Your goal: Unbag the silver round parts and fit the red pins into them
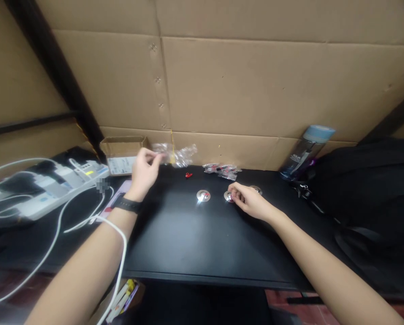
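On my feed, the middle disc (226, 196) lies flat on the black table (184, 243), round, so I read no long axis or heading. The right hand (249, 201) covers part of it, fingers curled at its edge; I can't tell whether they grip. The left hand (145, 172) is raised, thumb and forefinger drawn together before blurred clear plastic (185, 155); I can't tell if they hold any. A second disc (203, 196) lies left, a third (257, 190) behind the right hand. Beyond sit plastic packets (224, 169). A white cable (124, 246) crosses the left forearm.
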Action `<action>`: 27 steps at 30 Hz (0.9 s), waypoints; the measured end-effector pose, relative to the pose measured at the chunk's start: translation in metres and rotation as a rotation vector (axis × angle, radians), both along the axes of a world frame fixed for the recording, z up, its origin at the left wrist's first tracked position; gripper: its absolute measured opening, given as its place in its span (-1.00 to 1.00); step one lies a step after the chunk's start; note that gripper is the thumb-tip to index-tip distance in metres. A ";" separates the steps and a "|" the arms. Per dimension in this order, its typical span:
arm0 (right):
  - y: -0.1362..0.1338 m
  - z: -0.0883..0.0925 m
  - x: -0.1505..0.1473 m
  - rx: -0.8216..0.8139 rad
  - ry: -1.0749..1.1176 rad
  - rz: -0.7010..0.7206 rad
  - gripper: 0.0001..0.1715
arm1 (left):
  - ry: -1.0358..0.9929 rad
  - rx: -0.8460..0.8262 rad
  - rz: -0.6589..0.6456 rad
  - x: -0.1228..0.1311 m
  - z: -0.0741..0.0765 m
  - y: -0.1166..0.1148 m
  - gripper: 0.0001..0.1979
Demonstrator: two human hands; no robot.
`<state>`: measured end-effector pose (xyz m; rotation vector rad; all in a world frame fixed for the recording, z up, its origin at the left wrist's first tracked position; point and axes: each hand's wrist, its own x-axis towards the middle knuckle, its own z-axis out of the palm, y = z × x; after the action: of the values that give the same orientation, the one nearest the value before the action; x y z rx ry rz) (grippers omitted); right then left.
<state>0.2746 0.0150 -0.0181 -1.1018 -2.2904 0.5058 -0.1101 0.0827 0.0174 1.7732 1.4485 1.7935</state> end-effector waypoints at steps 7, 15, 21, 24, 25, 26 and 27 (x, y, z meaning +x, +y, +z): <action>0.000 0.000 -0.001 0.012 -0.016 -0.014 -0.85 | 0.062 0.091 -0.042 0.015 0.005 -0.010 -0.81; -0.011 0.014 -0.031 0.261 0.125 -0.140 -0.52 | -0.182 -0.194 -0.722 0.043 0.004 -0.027 -0.66; -0.005 0.048 -0.045 0.205 0.113 -0.071 -0.21 | -0.236 -0.297 -0.918 0.053 0.007 -0.041 -0.63; 0.017 0.054 -0.055 0.105 0.084 0.062 -0.50 | -0.263 -0.273 -0.922 0.053 0.008 -0.041 -0.64; 0.027 0.054 -0.059 0.094 0.087 0.096 -0.65 | -0.270 -0.258 -0.910 0.052 0.009 -0.040 -0.64; 0.038 0.054 -0.063 0.085 0.099 0.106 -0.79 | -0.285 -0.232 -0.884 0.050 0.011 -0.038 -0.64; 0.050 0.053 -0.068 0.070 0.112 0.084 -0.83 | -0.309 -0.194 -0.842 0.047 0.013 -0.036 -0.63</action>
<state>0.2070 0.0649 0.0352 -0.9231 -2.2460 0.5027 -0.0632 0.0470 0.0300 1.5633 0.5780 1.3294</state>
